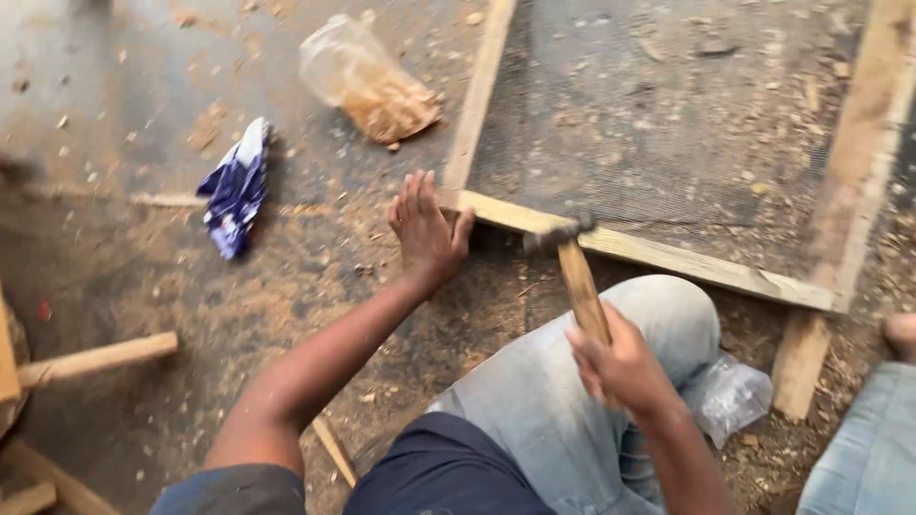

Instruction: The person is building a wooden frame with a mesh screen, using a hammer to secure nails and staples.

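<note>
Currently I've got the hammer (577, 272) clenched in my right hand (620, 367), its blurred head over the wooden frame (649, 253) at centre frame. My left hand (425, 229) lies flat, fingers released, on the frame's corner. Mesh (658, 114) already spans the frame; I judge the bottom rail not yet finished.

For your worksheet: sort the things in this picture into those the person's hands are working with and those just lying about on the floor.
In use:
hammer in right hand
wooden frame with wire mesh, steadied by left hand

Lying about:
blue wrapper
plastic bag of sawdust
clear bag by the knee
loose wooden stick
</note>
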